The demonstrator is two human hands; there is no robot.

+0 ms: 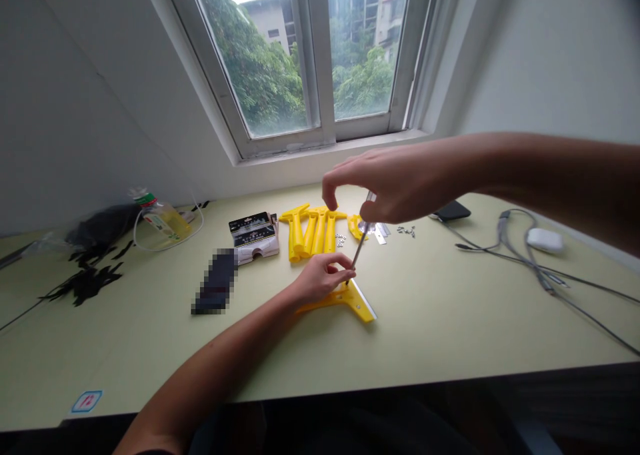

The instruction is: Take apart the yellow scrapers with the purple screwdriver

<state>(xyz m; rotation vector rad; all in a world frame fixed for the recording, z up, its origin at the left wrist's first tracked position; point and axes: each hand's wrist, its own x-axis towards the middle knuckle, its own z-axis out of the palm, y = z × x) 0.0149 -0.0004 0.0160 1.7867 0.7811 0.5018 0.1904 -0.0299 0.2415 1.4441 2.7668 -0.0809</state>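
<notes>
A yellow scraper with a thin metal blade along its head lies on the table, its handle partly hidden under my left hand. The fingers of that hand pinch the lower shaft of a screwdriver, whose tip meets the scraper head. My right hand is above, around the screwdriver's upper end, with the thumb against it and the index finger curled away to the left. Most of the screwdriver's handle is hidden by this hand. One screw shows in the scraper head.
Several yellow scraper handles lie behind, beside small nuts, metal blades and screws. Left are an open black-and-white box, a pixelated dark object and a bottle. Cables and a white case lie right.
</notes>
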